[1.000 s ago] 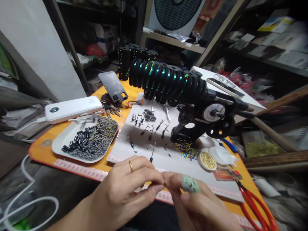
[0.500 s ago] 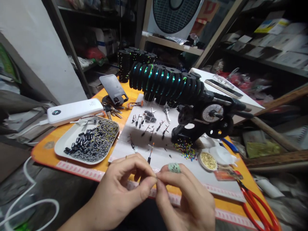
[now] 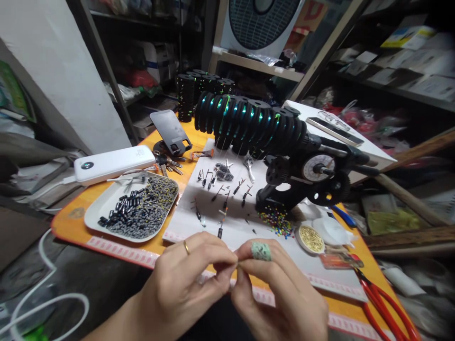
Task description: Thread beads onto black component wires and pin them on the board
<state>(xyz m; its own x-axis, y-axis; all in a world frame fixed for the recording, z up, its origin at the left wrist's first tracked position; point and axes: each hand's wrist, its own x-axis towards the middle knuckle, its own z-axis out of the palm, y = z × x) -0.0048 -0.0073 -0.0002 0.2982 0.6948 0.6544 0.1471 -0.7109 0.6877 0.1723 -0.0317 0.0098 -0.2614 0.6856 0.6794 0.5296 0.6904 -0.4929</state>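
Observation:
My left hand (image 3: 188, 279) and my right hand (image 3: 280, 293) meet fingertip to fingertip just in front of the orange table's near edge. Both pinch something tiny that I cannot make out. A ring sits on my left hand and a green wrap covers one right finger. Just beyond the fingers, small black floats (image 3: 222, 199) lie scattered on a white sheet (image 3: 199, 218). A white tray (image 3: 95, 208) of small dark cylinders (image 3: 142, 210) lies to the left.
A black winding machine (image 3: 305, 177) with a row of black spools (image 3: 249, 121) stands at the back right. Coloured beads (image 3: 275, 221), a gold-filled dish (image 3: 310, 238), red scissors (image 3: 382, 300), a white power bank (image 3: 113, 163), keys and a phone stand (image 3: 169, 129) crowd the orange table (image 3: 71, 222).
The pinched fingertips stayed together while both hands shifted slightly; the right hand turned so its wrapped finger faces up. The view moved a little.

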